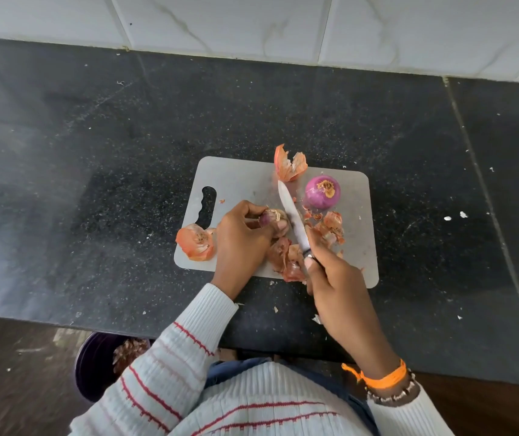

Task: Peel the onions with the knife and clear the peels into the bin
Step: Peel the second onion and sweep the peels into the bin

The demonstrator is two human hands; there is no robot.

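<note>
Left hand (242,237) grips unpeeled onion (275,217) mid-frame on cutting board (239,180), right hand (335,278) fingers wrapped around knife (293,215), peeled onion (322,191) upper right.

Dark speckled stone for the counter (283,114), polished yet dusty, with glossy veined white tiles (252,23) at 12 o'clock. Matt grey board (236,180), smooth and plastic-looking; pale smooth blade on the knife (293,215); papery, dry orange peels (289,163) beside a shiny, slick purple onion (322,191) at 1 o'clock. Ribbed knit cloth on the sleeve (189,335), woven orange thread (384,377) at the wrist, glossy dark plastic bin (90,366) at 7 o'clock.
</note>
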